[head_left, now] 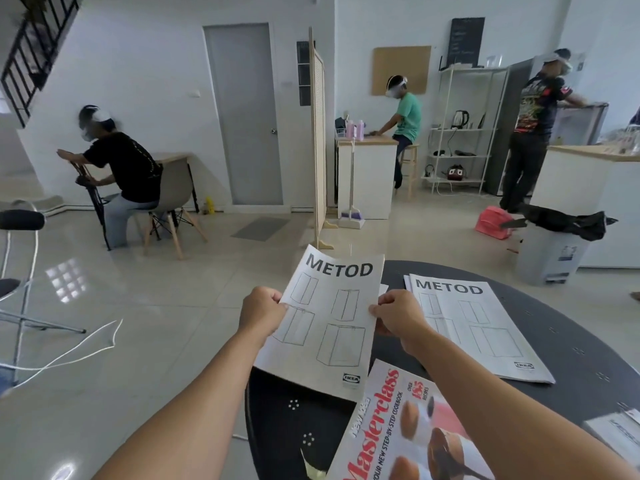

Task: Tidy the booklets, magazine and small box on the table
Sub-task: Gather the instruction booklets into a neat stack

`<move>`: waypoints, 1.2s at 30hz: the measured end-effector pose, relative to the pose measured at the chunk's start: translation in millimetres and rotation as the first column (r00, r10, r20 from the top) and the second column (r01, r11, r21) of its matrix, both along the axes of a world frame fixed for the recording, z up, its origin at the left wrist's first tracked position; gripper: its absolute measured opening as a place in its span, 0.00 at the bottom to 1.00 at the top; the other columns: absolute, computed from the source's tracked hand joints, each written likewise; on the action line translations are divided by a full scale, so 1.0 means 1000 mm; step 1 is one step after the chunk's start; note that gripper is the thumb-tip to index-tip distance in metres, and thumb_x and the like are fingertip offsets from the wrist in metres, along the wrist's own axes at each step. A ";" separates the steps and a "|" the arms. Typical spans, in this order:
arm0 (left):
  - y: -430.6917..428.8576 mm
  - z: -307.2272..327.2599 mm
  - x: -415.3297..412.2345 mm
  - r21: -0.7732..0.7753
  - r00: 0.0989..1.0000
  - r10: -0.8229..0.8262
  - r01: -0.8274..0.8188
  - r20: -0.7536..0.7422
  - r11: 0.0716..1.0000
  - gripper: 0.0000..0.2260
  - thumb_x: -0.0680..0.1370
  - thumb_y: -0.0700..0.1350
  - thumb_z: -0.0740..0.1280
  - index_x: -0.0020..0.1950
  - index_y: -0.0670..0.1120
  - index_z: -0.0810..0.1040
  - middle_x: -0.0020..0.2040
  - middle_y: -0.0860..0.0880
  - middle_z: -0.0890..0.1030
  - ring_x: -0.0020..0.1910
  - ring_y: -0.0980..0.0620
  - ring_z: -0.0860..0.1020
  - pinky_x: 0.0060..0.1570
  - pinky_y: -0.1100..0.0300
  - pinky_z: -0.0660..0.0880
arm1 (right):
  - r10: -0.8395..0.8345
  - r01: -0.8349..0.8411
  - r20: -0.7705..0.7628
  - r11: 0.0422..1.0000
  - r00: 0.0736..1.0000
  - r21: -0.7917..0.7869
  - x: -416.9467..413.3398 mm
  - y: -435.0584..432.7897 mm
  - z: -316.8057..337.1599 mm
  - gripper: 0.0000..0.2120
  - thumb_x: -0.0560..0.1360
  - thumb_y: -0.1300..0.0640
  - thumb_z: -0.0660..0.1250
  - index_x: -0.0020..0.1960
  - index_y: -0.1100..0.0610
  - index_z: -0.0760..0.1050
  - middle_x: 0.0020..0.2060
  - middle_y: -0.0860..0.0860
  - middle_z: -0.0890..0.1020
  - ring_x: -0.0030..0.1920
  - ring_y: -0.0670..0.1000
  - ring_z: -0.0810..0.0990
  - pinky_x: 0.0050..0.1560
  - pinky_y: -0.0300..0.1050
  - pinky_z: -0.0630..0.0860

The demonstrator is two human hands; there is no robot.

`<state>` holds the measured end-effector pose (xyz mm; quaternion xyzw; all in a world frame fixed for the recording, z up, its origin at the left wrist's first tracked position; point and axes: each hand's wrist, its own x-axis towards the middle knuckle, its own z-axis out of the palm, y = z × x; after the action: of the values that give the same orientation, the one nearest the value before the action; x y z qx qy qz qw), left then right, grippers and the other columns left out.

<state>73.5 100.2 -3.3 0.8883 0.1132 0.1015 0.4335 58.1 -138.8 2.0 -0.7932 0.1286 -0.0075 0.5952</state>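
We held one booklet [329, 323] up in both hands, just over the left edge of the round black table [571, 344]. Our left hand [260, 313] was closed on its left side, and our right hand [394, 315] was closed on its right side, thumbs on top. The paper was thin and bendy, so we think it would flop if held by one corner. Holding both long sides looked like the best way to keep it flat. It seemed very light.

More booklets [478, 327] lay flat in a small pile near the far edge of the table, well apart from our hands. The magazine [401, 431] lay at the near edge, and its top corner tucked just under the booklet we held. It looked shiny, so it might slide easily.

The bottom of the magazine was cut off. A white thing [620, 434] sat at the right edge, maybe the small box, but we could not tell.
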 end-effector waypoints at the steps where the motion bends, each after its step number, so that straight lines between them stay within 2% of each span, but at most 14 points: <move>1: 0.000 -0.002 0.009 0.015 1.000 -0.007 0.007 -0.005 1.000 0.06 0.74 0.38 0.71 0.37 0.43 0.80 0.32 0.48 0.76 0.31 0.47 0.71 0.33 0.61 0.67 | 0.002 -0.002 -0.004 1.000 1.000 -0.015 0.005 0.000 -0.003 0.06 0.77 0.63 0.68 0.51 0.65 0.76 0.45 0.54 0.86 0.41 0.52 0.86 0.35 0.43 0.82; 5: -0.002 -0.016 0.047 0.080 0.999 -0.018 0.021 -0.027 0.997 0.09 0.72 0.37 0.69 0.36 0.49 0.73 0.34 0.48 0.73 0.33 0.49 0.67 0.36 0.57 0.66 | -0.007 0.003 -0.040 0.996 0.999 -0.092 0.032 0.001 -0.015 0.06 0.76 0.64 0.70 0.43 0.61 0.74 0.46 0.55 0.86 0.42 0.54 0.87 0.43 0.49 0.85; 8: -0.004 -0.028 0.072 0.131 0.998 -0.033 0.041 -0.060 0.991 0.09 0.71 0.36 0.68 0.36 0.48 0.72 0.34 0.48 0.72 0.33 0.49 0.67 0.36 0.56 0.65 | -0.015 0.005 -0.060 0.988 0.998 -0.153 0.050 0.001 -0.022 0.08 0.76 0.64 0.70 0.40 0.60 0.73 0.48 0.55 0.86 0.40 0.52 0.86 0.39 0.44 0.84; 11: -0.005 -0.038 0.089 0.171 0.995 -0.043 0.057 -0.088 0.984 0.10 0.71 0.35 0.68 0.36 0.49 0.71 0.35 0.48 0.72 0.33 0.49 0.67 0.36 0.56 0.66 | -0.045 0.026 -0.081 0.975 0.996 -0.221 0.064 0.001 -0.028 0.09 0.75 0.65 0.71 0.38 0.60 0.74 0.47 0.57 0.86 0.39 0.54 0.87 0.41 0.47 0.85; 15: -0.005 -0.048 0.099 0.288 0.992 -0.029 0.064 -0.126 0.956 0.15 0.68 0.33 0.65 0.30 0.48 0.62 0.29 0.48 0.65 0.31 0.46 0.62 0.30 0.60 0.58 | -0.041 0.001 -0.094 0.921 0.995 -0.390 0.072 0.001 -0.036 0.06 0.73 0.62 0.72 0.47 0.64 0.77 0.43 0.57 0.85 0.40 0.56 0.87 0.42 0.48 0.85; 17: -0.006 -0.047 0.102 0.355 0.990 -0.026 0.075 -0.141 0.932 0.15 0.68 0.34 0.64 0.29 0.46 0.60 0.30 0.45 0.67 0.32 0.40 0.70 0.25 0.60 0.60 | -0.018 -0.014 -0.070 0.903 0.997 -0.430 0.072 0.001 -0.040 0.11 0.72 0.61 0.73 0.52 0.61 0.74 0.43 0.55 0.82 0.42 0.57 0.86 0.44 0.51 0.84; 19: -0.010 -0.043 0.104 0.398 0.988 -0.029 0.089 -0.153 0.913 0.13 0.68 0.34 0.63 0.30 0.43 0.61 0.33 0.39 0.73 0.40 0.36 0.78 0.25 0.57 0.67 | 0.006 -0.030 -0.050 0.865 0.999 -0.502 0.074 0.003 -0.042 0.15 0.72 0.60 0.73 0.56 0.61 0.74 0.46 0.56 0.82 0.43 0.57 0.85 0.45 0.50 0.83; 20: -0.013 -0.040 0.103 0.409 0.986 -0.032 0.096 -0.161 0.908 0.12 0.68 0.33 0.63 0.31 0.42 0.61 0.33 0.37 0.73 0.34 0.44 0.64 0.25 0.58 0.65 | 0.014 -0.039 -0.050 0.848 0.999 -0.529 0.075 0.004 -0.043 0.15 0.72 0.60 0.73 0.56 0.64 0.76 0.47 0.58 0.84 0.43 0.58 0.85 0.45 0.51 0.83; 21: -0.017 -0.036 0.101 0.407 0.984 -0.031 0.102 -0.177 0.908 0.12 0.69 0.33 0.63 0.32 0.42 0.61 0.32 0.38 0.72 0.52 0.41 0.80 0.25 0.59 0.61 | 0.020 -0.045 -0.051 0.840 0.998 -0.540 0.075 0.004 -0.043 0.14 0.72 0.62 0.72 0.55 0.67 0.77 0.47 0.61 0.84 0.42 0.58 0.86 0.45 0.52 0.84; 22: -0.020 -0.033 0.101 0.395 0.979 -0.027 0.107 -0.203 0.912 0.13 0.70 0.33 0.64 0.32 0.42 0.61 0.31 0.41 0.70 0.34 0.41 0.74 0.25 0.60 0.60 | 0.022 -0.047 -0.051 0.837 0.998 -0.545 0.075 0.005 -0.043 0.13 0.72 0.63 0.71 0.53 0.68 0.78 0.47 0.62 0.85 0.39 0.58 0.85 0.46 0.54 0.83; 27: -0.019 -0.032 0.107 0.234 0.961 -0.016 0.083 -0.276 0.969 0.15 0.71 0.35 0.65 0.32 0.45 0.60 0.30 0.49 0.65 0.28 0.49 0.63 0.28 0.62 0.58 | 0.038 -0.057 -0.045 0.825 0.998 -0.563 0.074 0.005 -0.042 0.10 0.72 0.64 0.71 0.50 0.70 0.79 0.38 0.57 0.82 0.34 0.52 0.77 0.39 0.49 0.80; 29: -0.017 -0.032 0.110 0.147 0.957 -0.046 0.092 -0.288 0.985 0.13 0.72 0.35 0.63 0.32 0.44 0.61 0.31 0.49 0.64 0.29 0.49 0.61 0.29 0.61 0.57 | 0.044 -0.059 -0.040 0.816 0.998 -0.576 0.074 0.005 -0.041 0.08 0.73 0.63 0.70 0.49 0.68 0.79 0.34 0.51 0.78 0.35 0.53 0.79 0.40 0.48 0.81; 32: -0.020 -0.028 0.108 0.154 0.954 -0.129 0.176 -0.271 0.972 0.05 0.74 0.36 0.59 0.39 0.42 0.67 0.36 0.47 0.68 0.35 0.47 0.65 0.33 0.59 0.61 | 0.053 -0.066 -0.040 0.811 0.998 -0.581 0.074 0.005 -0.041 0.08 0.73 0.63 0.70 0.50 0.68 0.79 0.35 0.51 0.77 0.36 0.54 0.80 0.40 0.47 0.80; 36: -0.025 -0.015 0.103 0.208 0.968 -0.188 0.221 -0.168 0.953 0.04 0.76 0.36 0.58 0.42 0.42 0.69 0.39 0.47 0.72 0.36 0.45 0.68 0.29 0.60 0.61 | 0.055 -0.091 -0.083 0.846 0.995 -0.525 0.074 0.001 -0.040 0.13 0.73 0.61 0.70 0.54 0.68 0.76 0.47 0.60 0.83 0.40 0.54 0.82 0.49 0.56 0.83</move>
<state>176.9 75.1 -18.2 0.9436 0.0396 0.0027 0.3287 131.9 -137.5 -38.0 -0.9303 0.1107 0.0059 0.3497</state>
